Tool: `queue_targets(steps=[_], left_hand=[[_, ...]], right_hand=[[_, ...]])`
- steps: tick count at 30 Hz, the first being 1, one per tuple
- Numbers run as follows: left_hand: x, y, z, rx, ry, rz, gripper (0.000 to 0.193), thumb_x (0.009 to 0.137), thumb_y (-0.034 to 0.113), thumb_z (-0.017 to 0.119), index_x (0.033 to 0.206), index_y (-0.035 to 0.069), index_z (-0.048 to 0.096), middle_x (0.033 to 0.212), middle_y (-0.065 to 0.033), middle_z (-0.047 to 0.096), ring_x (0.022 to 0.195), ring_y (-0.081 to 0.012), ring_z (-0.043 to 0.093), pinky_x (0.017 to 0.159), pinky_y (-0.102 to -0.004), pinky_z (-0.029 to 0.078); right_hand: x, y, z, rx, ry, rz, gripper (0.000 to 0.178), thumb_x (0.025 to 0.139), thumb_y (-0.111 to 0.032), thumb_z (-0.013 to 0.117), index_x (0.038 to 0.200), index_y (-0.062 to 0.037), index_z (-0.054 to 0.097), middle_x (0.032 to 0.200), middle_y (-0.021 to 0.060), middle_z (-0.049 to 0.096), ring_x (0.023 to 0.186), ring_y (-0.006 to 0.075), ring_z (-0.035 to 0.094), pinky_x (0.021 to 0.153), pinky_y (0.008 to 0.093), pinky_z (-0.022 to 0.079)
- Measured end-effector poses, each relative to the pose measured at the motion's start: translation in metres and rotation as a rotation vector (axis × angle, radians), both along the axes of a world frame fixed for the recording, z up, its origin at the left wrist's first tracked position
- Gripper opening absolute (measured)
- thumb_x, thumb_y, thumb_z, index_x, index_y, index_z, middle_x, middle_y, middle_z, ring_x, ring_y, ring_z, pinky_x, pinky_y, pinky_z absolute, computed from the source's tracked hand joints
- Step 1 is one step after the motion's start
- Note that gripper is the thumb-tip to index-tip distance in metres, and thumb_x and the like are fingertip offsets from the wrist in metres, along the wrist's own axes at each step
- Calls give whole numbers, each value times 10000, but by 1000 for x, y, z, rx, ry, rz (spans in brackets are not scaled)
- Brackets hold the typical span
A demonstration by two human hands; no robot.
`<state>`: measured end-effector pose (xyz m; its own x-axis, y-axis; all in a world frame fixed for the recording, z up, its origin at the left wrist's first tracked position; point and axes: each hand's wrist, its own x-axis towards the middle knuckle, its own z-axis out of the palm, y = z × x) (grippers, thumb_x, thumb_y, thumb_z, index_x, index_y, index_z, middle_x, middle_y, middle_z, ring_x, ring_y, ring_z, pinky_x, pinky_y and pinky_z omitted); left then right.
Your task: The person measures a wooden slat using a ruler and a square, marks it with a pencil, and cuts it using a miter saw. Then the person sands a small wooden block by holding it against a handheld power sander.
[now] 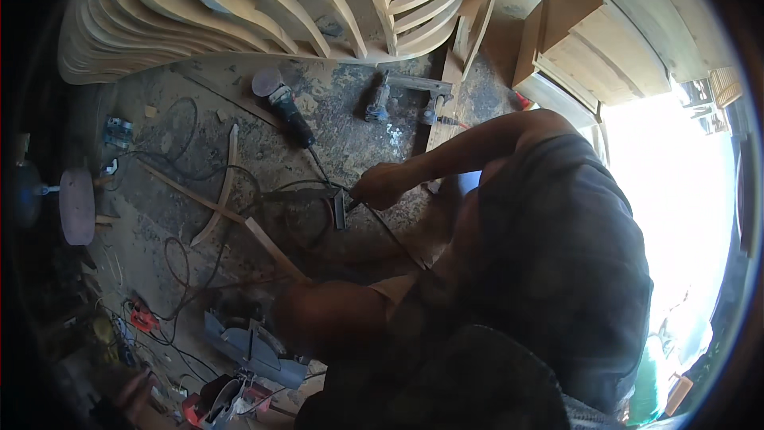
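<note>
My right arm reaches in from the right, and my right hand point(380, 185) is closed low over the floor. At its fingertips is a small dark tool with a flat, rectangular metal end point(341, 209); its kind is not clear. A black cord point(390, 231) runs beside the hand. Just beyond lies an angle grinder point(294, 118) with a round pale disc. Crossed curved wood strips point(231, 171) lie to the left of the hand. My left hand does not show; a blurred bare limb point(326, 318) and my dark shirt point(549, 247) fill the lower middle and right.
A ribbed wooden frame point(215, 0) stands across the back. Stacked wooden panels point(613, 40) are at upper right. A power tool point(378, 103) lies by a board point(454, 103). A grey saw point(255, 350) sits lower left, a round wheel point(77, 207) at far left. Cords cross the floor.
</note>
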<state>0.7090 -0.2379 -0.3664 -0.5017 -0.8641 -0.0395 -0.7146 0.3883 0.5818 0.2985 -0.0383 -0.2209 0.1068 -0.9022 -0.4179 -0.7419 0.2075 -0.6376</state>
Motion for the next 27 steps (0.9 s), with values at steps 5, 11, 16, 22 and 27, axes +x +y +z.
queue_targets(steps=[5,11,16,22,27], left_hand=[[-124,0,84,248,13,-98,221,962,241,697,1048,59,606,846,-43,594,792,-163,582,745,-344,467],[-268,-26,150,337,-116,-568,217,952,221,715,993,43,598,905,-36,615,883,-137,593,822,-334,486],[-342,-20,139,272,-272,-756,247,933,227,725,1014,29,601,937,-98,654,920,-225,652,846,-369,503],[-407,7,145,85,-443,-841,280,937,245,713,1057,19,602,1010,-181,686,1008,-393,673,873,-439,514],[-435,37,178,109,-417,-899,291,939,255,713,1071,20,603,1009,-179,690,998,-390,677,869,-440,517]], right_hand=[[-35,-20,6,-298,-176,-231,314,865,-211,604,1150,-92,663,1033,206,711,1015,418,681,875,513,544],[-88,1,26,-577,-298,-573,275,868,-185,630,1099,-36,637,913,260,689,943,457,676,839,546,523],[-118,54,-13,-565,-465,-849,295,860,-163,628,1103,4,632,922,273,694,953,461,675,856,531,524],[-180,110,-59,-536,-255,-1256,521,875,-148,617,1373,-19,533,918,283,693,911,451,692,835,525,527],[-284,146,-38,-581,34,-1399,713,872,-151,618,1544,-203,384,916,266,715,890,452,702,838,551,557]])
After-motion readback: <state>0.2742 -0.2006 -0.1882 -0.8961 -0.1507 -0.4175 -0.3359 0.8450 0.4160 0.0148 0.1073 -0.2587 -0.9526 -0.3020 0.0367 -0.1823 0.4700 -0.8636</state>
